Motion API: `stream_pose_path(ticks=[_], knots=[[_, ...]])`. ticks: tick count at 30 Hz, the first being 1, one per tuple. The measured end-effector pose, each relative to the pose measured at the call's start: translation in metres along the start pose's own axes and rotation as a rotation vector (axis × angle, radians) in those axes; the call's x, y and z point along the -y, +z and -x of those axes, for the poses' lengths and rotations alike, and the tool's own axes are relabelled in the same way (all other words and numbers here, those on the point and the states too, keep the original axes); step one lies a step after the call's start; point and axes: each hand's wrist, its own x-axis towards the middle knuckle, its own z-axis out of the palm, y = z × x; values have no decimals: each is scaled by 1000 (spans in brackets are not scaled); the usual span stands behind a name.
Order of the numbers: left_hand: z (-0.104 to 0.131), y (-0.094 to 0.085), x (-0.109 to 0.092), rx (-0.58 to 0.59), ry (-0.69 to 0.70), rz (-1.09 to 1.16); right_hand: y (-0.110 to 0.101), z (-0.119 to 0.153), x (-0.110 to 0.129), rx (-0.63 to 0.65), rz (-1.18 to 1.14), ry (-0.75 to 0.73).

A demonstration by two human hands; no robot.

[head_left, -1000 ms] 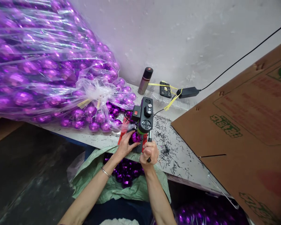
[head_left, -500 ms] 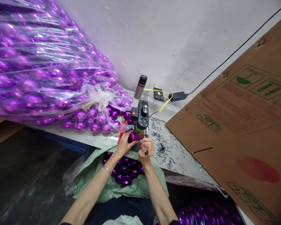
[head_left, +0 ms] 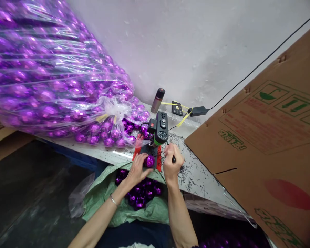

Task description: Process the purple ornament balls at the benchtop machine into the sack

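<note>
My left hand [head_left: 137, 170] curves its fingers and thumb around a shiny purple faceted ball [head_left: 149, 161], at the near end of the dark base of a small black bench drill press [head_left: 162, 128]. The ball lies in front of the drill head, clear of the spot beneath it. To the right of the machine, my right hand [head_left: 173, 162] is closed in a fist on the press's lever handle [head_left: 174, 159], whose black end shows between the fingers. Below my hands, a green sack [head_left: 100, 199] opens toward me with several purple balls [head_left: 141, 194] inside.
A huge clear bag of purple balls [head_left: 46, 89] fills the left. Dark shavings [head_left: 188, 172] litter the table [head_left: 209, 191]. Behind the press are a dark bottle [head_left: 157, 100], a black power adapter [head_left: 198, 111] and yellow straps [head_left: 184, 119]. A large cardboard box [head_left: 260, 137] leans in from the right.
My left hand and the ball have come toward me, out from under the drill head. My right hand has swung right and outward with the lever handle. The view has shifted slightly.
</note>
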Motion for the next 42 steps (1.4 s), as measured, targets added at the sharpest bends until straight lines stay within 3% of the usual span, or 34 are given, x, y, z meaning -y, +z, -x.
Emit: stream_pose_path(ticks=[3, 5, 7, 10, 13, 19, 22, 26, 29, 32, 35, 42], knots=[[3, -18, -3, -45, 49, -88, 4, 13, -8, -36, -14, -73], [-22, -35, 1, -101, 22, -179, 7, 20, -13, -49, -12, -126], [-62, -53, 11, -78, -50, -314, 7, 24, -15, -48, -7, -165], [-118, -74, 29, 224, -234, -570, 6, 23, -15, -34, -6, -186], [-142, -79, 37, 447, -289, -657, 4, 22, -14, -22, 3, -198], [-126, -79, 34, 452, -243, -583, 4, 24, -18, -12, 10, -210], [-120, -88, 33, 266, -233, -263, 3, 23, -18, -4, 15, -224], [-101, -99, 22, -19, -410, 169, 2, 20, -15, 0, 10, -210], [-77, -94, 10, -63, -538, 513, 0, 16, -11, 8, 7, -193], [-56, -75, 4, -32, -639, 758, -2, 9, -7, 24, 11, -174], [-47, -53, 8, 40, -650, 708, -4, -1, -3, 38, 26, -156], [-49, -29, 14, 95, -321, 153, -7, -11, 2, 60, 57, -169]])
